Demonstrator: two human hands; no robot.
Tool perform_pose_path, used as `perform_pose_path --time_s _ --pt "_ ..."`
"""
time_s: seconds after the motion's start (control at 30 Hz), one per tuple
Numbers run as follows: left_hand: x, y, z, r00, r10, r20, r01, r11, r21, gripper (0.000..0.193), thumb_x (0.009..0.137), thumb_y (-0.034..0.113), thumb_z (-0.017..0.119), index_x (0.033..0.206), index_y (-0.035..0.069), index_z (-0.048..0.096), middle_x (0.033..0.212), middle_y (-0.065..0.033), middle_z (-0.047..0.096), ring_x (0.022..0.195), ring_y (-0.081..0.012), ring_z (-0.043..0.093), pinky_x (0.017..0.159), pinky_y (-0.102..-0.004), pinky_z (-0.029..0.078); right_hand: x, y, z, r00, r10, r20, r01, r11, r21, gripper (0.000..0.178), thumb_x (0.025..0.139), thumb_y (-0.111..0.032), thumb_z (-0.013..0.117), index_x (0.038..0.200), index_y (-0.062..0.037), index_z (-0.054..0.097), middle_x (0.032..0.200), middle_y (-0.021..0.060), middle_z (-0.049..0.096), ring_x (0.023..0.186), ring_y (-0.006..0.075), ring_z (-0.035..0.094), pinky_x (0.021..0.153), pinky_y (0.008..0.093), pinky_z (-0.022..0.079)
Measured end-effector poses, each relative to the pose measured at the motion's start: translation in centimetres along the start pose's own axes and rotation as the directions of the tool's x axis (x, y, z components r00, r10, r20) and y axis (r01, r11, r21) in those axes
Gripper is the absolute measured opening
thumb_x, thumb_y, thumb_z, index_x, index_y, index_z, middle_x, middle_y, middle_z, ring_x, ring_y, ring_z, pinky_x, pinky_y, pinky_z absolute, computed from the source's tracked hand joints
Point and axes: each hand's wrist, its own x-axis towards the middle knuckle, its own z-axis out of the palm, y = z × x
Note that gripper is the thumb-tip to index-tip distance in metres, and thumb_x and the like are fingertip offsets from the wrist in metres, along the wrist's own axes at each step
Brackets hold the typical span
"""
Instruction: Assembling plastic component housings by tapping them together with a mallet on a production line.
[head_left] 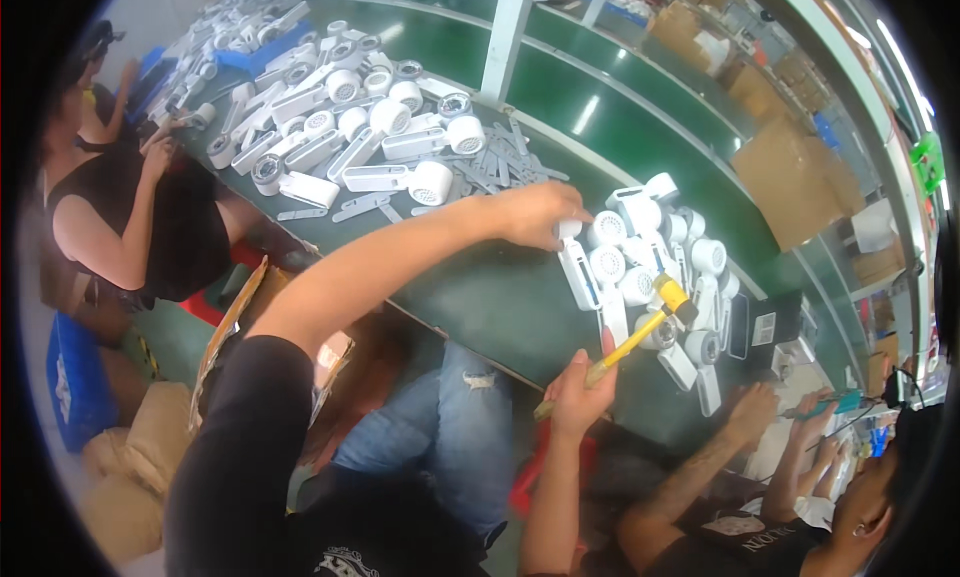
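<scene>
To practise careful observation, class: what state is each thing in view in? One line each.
Hammer: held, slanting
Right hand: closed around the hammer
Left hand: fingers bent, at a white fan
Other fans: piled
Grey strips: loose, heaped
Cardboard box: open
Jeans: torn

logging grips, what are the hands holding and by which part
Right hand: yellow hammer, held by its handle. Left hand: at the round end of a white device; whether it grips cannot be told.

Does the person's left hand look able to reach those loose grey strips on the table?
Probably yes: the grey strips lie close beside the left hand, and nothing seems to stand between them. Its fingers are at a white device, though, so it may need to leave that first.
</scene>
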Motion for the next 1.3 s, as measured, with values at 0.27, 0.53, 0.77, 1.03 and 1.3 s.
perform_pose_path --time_s 0.27,0.53,0.77,1.03,1.3 --pt "-14.4 11.3 -0.8 0.905 -0.351 -0.239 0.39 0.91 0.143 0.06 0.078 0.02 0.089 0.134 0.01 0.07 0.131 -0.0192 0.063 0.124 -0.0401 0.06 0.107 -0.0478 0.051 0.1 -0.4 -1.3 0.998 0.032 0.045 -0.035 0.997 0.074 0.046 0.107 -0.004 0.053 0.153 0.0017 0.045 0.064 -0.0006 0.05 0.042 0.0052 0.039 0.039 0.025 0.038" --pt "-4.5 3.9 -1.9 0.887 -0.391 -0.245 0.448 0.857 0.255 0.033 0.087 0.031 0.082 0.109 0.006 0.079 0.115 -0.0168 0.071 0.114 -0.0373 0.064 0.097 -0.0463 0.054 0.2 0.3 -1.4 0.998 -0.016 0.058 0.014 0.999 0.031 0.042 0.105 -0.004 0.057 0.146 0.0038 0.052 0.065 -0.0007 0.054 0.044 0.0062 0.048 0.041 0.0239 0.041" --pt "2.0 -2.0 1.7 0.79 -0.603 -0.114 0.606 0.736 0.304 0.019 0.086 0.02 0.08 0.1 0.008 0.076 0.103 -0.0137 0.073 0.104 -0.0359 0.069 0.092 -0.0482 0.056 0.2 -0.3 -0.9 0.998 0.04 0.045 -0.041 0.999 0.011 0.035 0.106 -0.006 0.058 0.139 0.0044 0.056 0.066 0.0001 0.054 0.044 0.0067 0.048 0.041 0.0246 0.04" --pt "-1.6 7.0 -2.6 0.818 -0.18 -0.546 0.293 0.947 0.127 0.022 0.093 0.011 0.072 0.115 0.009 0.071 0.099 -0.0165 0.073 0.093 -0.0382 0.072 0.081 -0.0469 0.058 1.2 0.1 -2.5 0.999 -0.013 0.041 0.01 0.997 0.074 0.024 0.111 -0.015 0.054 0.127 0.0022 0.061 0.075 0.0046 0.055 0.041 0.0066 0.042 0.036 0.0251 0.033" --pt "-6.9 9.9 -3.4 0.601 -0.684 -0.414 0.438 0.715 -0.545 0.025 0.095 0.016 0.078 0.114 0.005 0.066 0.095 -0.0054 0.078 0.088 -0.0113 0.073 0.076 -0.0283 0.057 0.8 -5.5 2.5 0.999 -0.01 0.044 0.014 0.996 -0.087 0.032 0.109 -0.01 0.057 0.139 0.0007 0.061 0.102 0.0113 0.068 0.042 0.0062 0.044 0.037 0.0247 0.035"
